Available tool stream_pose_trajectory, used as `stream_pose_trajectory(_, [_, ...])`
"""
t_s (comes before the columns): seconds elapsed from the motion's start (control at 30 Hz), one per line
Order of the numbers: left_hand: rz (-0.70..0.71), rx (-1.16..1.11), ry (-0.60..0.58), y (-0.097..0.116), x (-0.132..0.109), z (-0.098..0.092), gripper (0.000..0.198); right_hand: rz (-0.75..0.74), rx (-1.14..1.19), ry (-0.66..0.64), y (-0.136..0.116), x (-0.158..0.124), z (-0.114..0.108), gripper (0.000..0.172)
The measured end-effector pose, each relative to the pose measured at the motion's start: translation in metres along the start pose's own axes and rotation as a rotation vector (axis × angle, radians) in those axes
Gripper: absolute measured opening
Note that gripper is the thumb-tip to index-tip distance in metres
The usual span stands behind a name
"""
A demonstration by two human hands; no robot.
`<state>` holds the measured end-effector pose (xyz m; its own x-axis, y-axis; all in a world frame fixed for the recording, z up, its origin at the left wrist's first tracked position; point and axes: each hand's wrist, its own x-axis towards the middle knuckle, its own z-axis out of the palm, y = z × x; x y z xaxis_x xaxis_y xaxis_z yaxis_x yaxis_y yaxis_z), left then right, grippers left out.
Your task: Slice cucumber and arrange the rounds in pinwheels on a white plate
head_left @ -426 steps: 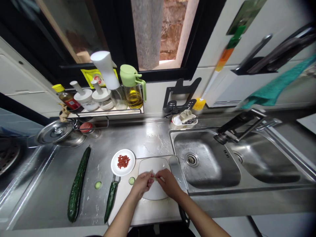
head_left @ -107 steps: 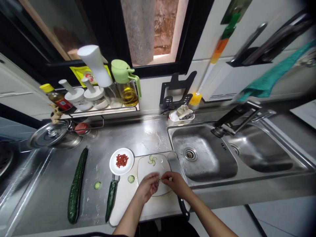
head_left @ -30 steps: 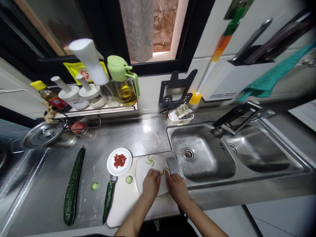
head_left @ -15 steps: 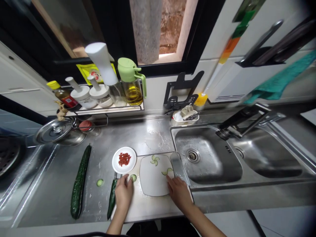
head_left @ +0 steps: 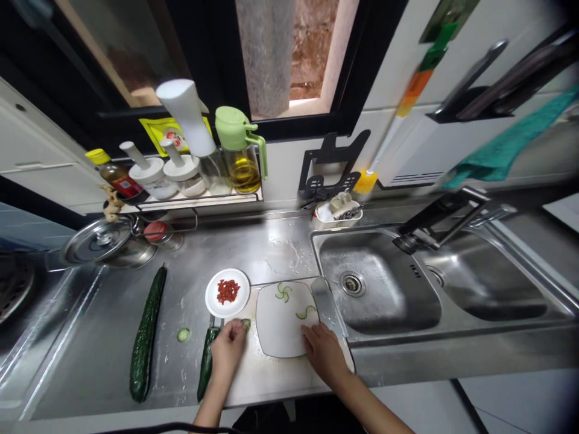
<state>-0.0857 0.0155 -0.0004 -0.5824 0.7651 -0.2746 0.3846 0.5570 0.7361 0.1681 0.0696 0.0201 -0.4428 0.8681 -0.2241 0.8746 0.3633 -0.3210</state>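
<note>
My left hand is closed, fingertips pinched on a small piece of cucumber slice beside the white plate. My right hand rests at the lower right of the square white plate, fingers stretched out over its edge and holding nothing. On that plate, thin green cucumber crescents form a pinwheel near the top, and two more crescents make an S-shape at the right. A cut length of cucumber lies left of my left hand. The plate sits on a pale cutting board.
A round white dish holds chopped red bits. A whole cucumber and a lone slice lie on the steel counter. A cleaver blade is right of the plate, near the sink. Condiment bottles stand on a back shelf.
My left fingers have closed on the cucumber slice, which was lying by them. My right fingertips have drawn back slightly from the S-shaped crescents.
</note>
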Motion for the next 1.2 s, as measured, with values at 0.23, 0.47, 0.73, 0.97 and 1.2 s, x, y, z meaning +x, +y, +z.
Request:
stream_pose_trajectory(0.23, [-0.045,-0.294,-0.296,0.031,-0.005,0.01,0.037,-0.033,0.354,0.061,-0.013,0.008,0.001,0.025])
stream_pose_trajectory(0.47, [-0.103,-0.512,-0.677,0.07,-0.016,0.037,0.03,0.127,0.826,0.022,-0.021,0.021,-0.009,0.018])
stream_pose_trajectory(0.73, [-0.58,-0.621,-0.803,0.072,-0.023,0.061,0.043,0.147,0.84,0.028,-0.013,0.014,-0.024,0.015])
stream_pose_trajectory(0.97, [-0.629,-0.69,-0.778,0.076,-0.02,0.08,0.043,0.162,0.848,0.022,-0.006,0.01,-0.031,0.014])
stream_pose_trajectory(1.2, [-0.398,-0.59,-0.684,0.081,-0.01,0.091,0.047,0.205,0.782,0.047,0.009,0.007,-0.025,0.013])
